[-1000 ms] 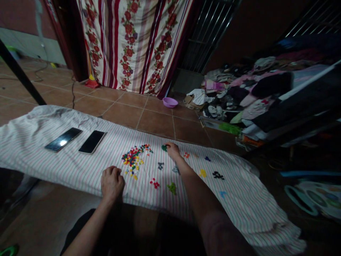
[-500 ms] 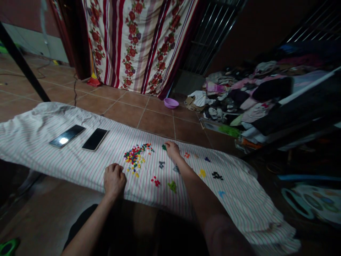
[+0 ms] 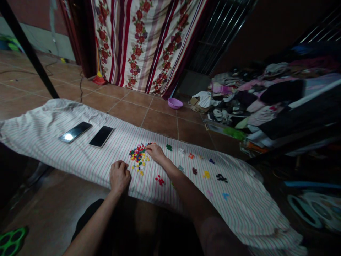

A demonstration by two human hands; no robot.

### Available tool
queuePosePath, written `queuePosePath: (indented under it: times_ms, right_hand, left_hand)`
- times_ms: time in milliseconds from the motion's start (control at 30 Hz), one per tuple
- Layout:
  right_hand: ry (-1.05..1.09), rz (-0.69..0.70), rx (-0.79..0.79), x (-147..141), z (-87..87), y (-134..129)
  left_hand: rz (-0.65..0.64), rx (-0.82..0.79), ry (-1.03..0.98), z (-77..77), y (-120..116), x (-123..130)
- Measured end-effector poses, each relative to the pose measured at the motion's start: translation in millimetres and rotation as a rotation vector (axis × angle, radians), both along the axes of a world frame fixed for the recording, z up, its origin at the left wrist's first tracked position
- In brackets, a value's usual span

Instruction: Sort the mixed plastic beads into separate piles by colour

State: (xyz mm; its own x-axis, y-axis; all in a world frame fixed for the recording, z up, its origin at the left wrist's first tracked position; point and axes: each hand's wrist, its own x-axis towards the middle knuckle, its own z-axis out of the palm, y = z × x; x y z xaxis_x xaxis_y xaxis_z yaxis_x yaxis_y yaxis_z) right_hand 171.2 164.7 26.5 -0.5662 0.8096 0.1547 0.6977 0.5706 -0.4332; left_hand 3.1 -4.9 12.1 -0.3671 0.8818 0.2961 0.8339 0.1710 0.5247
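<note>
A mixed heap of small coloured pieces (image 3: 138, 154) lies on the striped cloth (image 3: 119, 133). My right hand (image 3: 156, 153) is at the heap's right edge, fingertips pinched together over the pieces; whatever is between them is too small to make out. Nearer me, my left hand (image 3: 119, 175) rests on the cloth with its fingers curled, its fingertips hidden. Sorted by colour, small clusters spread to the right: dark green (image 3: 169, 147), orange (image 3: 191, 155), red (image 3: 160, 180), yellow (image 3: 206, 174), black (image 3: 221, 178), brown (image 3: 194, 171) and blue (image 3: 226, 196).
Two phones, one reflecting light (image 3: 75, 132) and one dark (image 3: 102, 136), lie on the cloth's left part. Beyond it, a purple basin (image 3: 175, 103) stands on the tiled floor near a floral curtain (image 3: 138, 46). Piled clothes (image 3: 255, 92) are at the right.
My right hand has moved left from the dark green cluster to the mixed heap, uncovering that cluster. My left hand stays beside the heap. The view has shifted slightly.
</note>
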Motion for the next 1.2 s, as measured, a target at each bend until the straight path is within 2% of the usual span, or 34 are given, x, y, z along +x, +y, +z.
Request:
queuePosePath:
  times_ms: [67, 267, 500, 667, 967, 1100, 1200]
  right_hand:
    - [-0.052, 0.009, -0.011, -9, -1.1, -3]
    - [-0.24, -0.109, -0.024, -27, 2.5, -9]
    - [-0.265, -0.013, 0.022, -29, 11.2, -16]
    - [-0.228, 0.037, 0.054, -26, 9.5, -19]
    - [0.027, -0.029, 0.069, 5, -3.7, -10]
    - [0.106, -0.17, 0.066, 28, -7.2, -2]
    - [0.125, -0.335, 0.083, 52, -6.7, 8]
  left_hand:
    - [0.002, 0.0, -0.001, 0.0, 0, 0]
    - [-0.002, -0.01, -0.018, 0.8, -1, 0]
    - [0.001, 0.004, -0.01, -0.6, 0, 0]
    - [0.004, -0.001, -0.011, 0.0, -1, 0]
    - [0.006, -0.001, -0.004, 1.3, -1, 0]
    - [0.007, 0.006, 0.003, 0.3, -1, 1]
    - [0.007, 0.007, 0.007, -0.7, -1, 1]
